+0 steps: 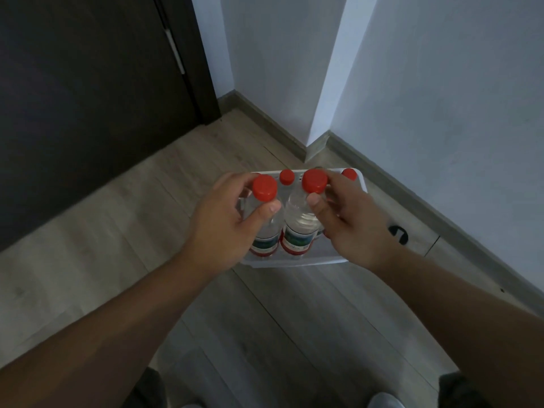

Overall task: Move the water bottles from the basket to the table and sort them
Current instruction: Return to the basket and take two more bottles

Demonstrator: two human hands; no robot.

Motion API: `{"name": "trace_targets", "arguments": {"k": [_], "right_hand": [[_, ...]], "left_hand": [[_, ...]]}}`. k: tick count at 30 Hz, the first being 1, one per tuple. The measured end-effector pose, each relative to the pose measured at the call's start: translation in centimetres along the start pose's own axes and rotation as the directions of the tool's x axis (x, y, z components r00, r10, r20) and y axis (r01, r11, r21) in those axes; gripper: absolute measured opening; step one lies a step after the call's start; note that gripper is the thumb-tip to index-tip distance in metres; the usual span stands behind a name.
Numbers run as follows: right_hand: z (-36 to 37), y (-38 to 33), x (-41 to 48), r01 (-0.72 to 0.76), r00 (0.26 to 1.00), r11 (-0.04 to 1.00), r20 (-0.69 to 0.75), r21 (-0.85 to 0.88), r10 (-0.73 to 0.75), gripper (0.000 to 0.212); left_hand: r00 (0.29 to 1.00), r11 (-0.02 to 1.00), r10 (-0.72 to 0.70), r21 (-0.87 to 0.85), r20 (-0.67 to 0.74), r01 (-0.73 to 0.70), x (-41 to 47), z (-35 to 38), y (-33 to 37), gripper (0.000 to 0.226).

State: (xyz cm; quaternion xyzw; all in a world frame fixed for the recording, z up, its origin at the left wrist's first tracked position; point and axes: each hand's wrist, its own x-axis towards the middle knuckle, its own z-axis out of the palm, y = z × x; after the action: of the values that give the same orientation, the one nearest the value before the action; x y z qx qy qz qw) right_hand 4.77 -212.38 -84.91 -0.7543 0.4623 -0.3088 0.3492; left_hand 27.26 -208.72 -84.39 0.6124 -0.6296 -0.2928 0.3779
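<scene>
A white plastic basket [294,262] sits on the grey plank floor [117,231] near a white wall corner [323,83]. The left hand [219,228] grips one clear red-capped water bottle [265,188], and the right hand [347,222] grips a second bottle [297,228].

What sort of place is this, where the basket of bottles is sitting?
Probably a room corner or hallway in a home: wood-look plank floor, a dark door at left, and pale painted walls with a grey skirting board. The white basket sits on the floor.
</scene>
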Motion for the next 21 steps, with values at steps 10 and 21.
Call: {"name": "trace_targets", "arguments": {"k": [10, 21], "right_hand": [[0.1, -0.2, -0.4, 0.061, 0.998, 0.998, -0.025, -0.018, -0.061, 0.027], [1.2, 2.1, -0.8, -0.213, 0.96, 0.933, 0.241, 0.29, 0.144, 0.073]], "left_hand": [[0.999, 0.999, 0.042, -0.017, -0.013, -0.042, -0.4, -0.1, 0.5, 0.029], [0.927, 0.93, -0.097, -0.3, 0.363, 0.214, -1.2, 1.5, -0.9, 0.059]]}}
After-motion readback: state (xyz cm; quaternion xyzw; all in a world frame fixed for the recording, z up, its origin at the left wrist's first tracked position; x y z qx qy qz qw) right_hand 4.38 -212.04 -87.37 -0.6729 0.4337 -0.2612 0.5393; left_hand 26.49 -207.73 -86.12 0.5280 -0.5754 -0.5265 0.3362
